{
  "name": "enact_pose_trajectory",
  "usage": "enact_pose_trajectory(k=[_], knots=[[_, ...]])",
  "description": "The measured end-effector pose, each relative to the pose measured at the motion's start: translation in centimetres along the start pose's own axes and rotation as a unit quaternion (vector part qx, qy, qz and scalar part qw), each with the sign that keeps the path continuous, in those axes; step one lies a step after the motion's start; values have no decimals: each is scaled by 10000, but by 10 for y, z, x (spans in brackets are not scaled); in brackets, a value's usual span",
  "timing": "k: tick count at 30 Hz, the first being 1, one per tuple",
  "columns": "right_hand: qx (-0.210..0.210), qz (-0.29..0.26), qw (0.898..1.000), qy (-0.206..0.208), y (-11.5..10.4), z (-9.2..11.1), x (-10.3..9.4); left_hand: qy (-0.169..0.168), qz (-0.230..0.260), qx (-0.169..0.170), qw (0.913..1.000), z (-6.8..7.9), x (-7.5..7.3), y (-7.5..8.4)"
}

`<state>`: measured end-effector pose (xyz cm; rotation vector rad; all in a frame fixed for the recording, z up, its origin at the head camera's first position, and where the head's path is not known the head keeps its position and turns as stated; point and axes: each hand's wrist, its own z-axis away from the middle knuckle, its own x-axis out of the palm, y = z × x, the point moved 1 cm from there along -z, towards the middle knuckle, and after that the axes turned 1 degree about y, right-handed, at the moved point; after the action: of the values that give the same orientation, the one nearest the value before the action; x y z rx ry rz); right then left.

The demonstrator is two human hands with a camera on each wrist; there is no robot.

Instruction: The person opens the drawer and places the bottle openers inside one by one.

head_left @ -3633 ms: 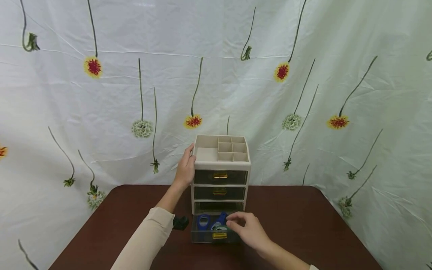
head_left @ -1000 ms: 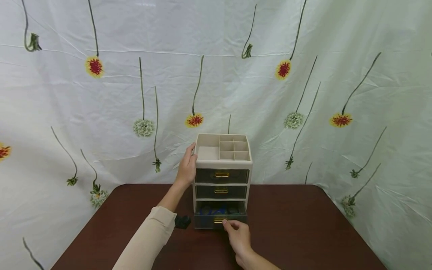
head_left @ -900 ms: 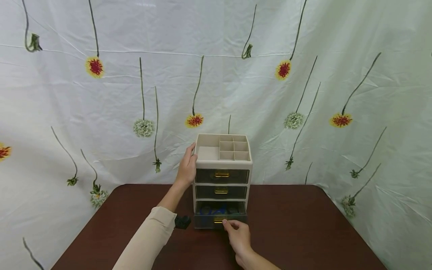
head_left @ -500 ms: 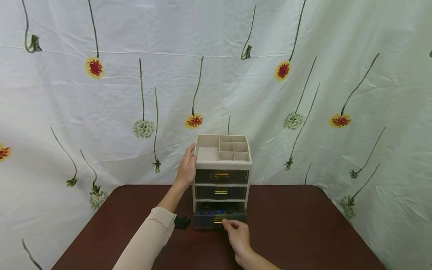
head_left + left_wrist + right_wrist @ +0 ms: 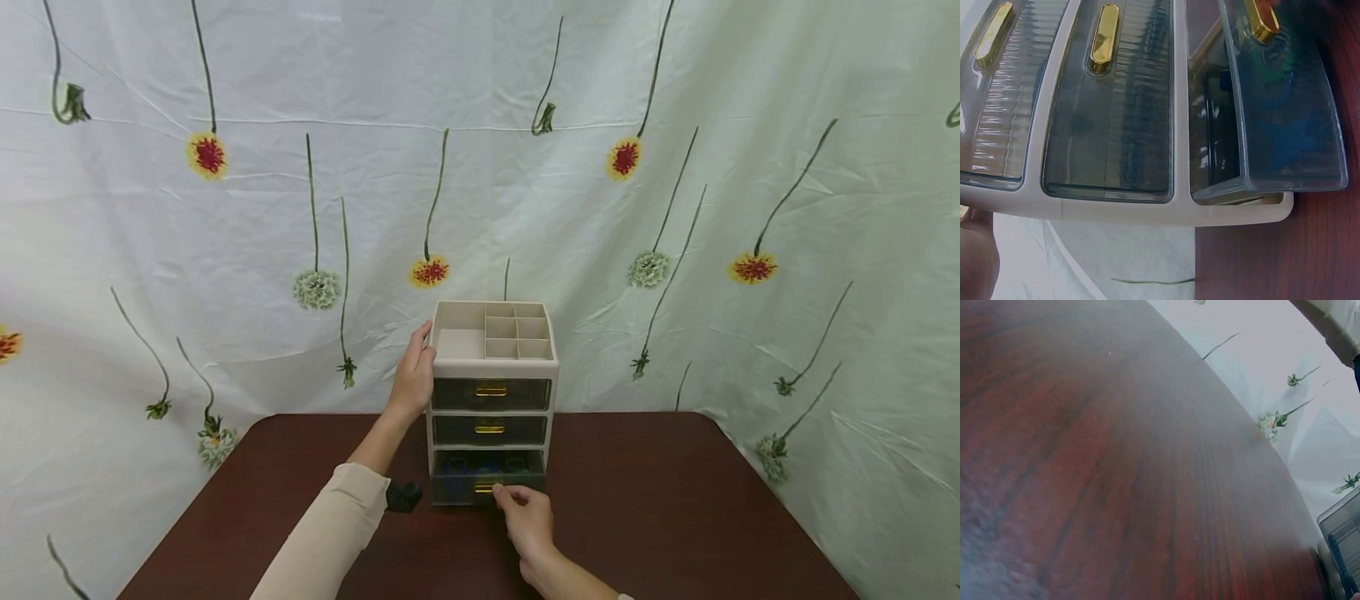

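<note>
A cream desktop drawer unit [image 5: 495, 365] has dark see-through drawers with gold handles. Its bottom drawer [image 5: 450, 492] is pulled partly out; the two above are closed. Dim blue shapes [image 5: 1285, 140] and a green patch show through that drawer's front, too blurred to name. My left hand [image 5: 412, 379] lies along the unit's left side near the top, fingers extended upward. Thumb and fingers of my right hand [image 5: 528, 521] pinch the bottom drawer's gold handle [image 5: 483, 488]. The left wrist view catches that handle [image 5: 1261, 22] at its top edge; the right one shows mostly table.
The unit stands on a dark red-brown table [image 5: 637, 500] with rounded far corners. A white cloth [image 5: 570, 217] printed with flowers hangs behind. Beside the drawer, at the left cuff, is a small black device [image 5: 403, 497].
Earlier my right hand was over the drawer with blue things inside; it then took the handle. The drawer has slid inward, only slightly in the last second. My left hand stays in place.
</note>
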<state>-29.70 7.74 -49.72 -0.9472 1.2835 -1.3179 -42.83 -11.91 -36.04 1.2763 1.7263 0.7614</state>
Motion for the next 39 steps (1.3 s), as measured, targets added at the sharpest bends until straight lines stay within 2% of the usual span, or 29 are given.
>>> enact_pose_trajectory(k=[7,12,16,22,29,39], knots=[[-64,62,10000,-24,-1,-7,2,-11,88,-52,9999,0,-1,-3],[-144,110,9998,-43,-2,-13,3,-137,366,-40,9992,-1,-5,-5],[-181,102,9998,-25,-2,-17,4,-259,343,-65,9991,-2,-9,-8],[-333,233,9992,11,-2,-24,4,-400,416,-298,9979,-2,-15,-1],[-470,437,9979,84,-4,-32,5,-492,591,-280,9966,-3,-17,3],[-484,460,9978,12,-4,-46,6,-522,522,-326,9967,-2,-15,4]])
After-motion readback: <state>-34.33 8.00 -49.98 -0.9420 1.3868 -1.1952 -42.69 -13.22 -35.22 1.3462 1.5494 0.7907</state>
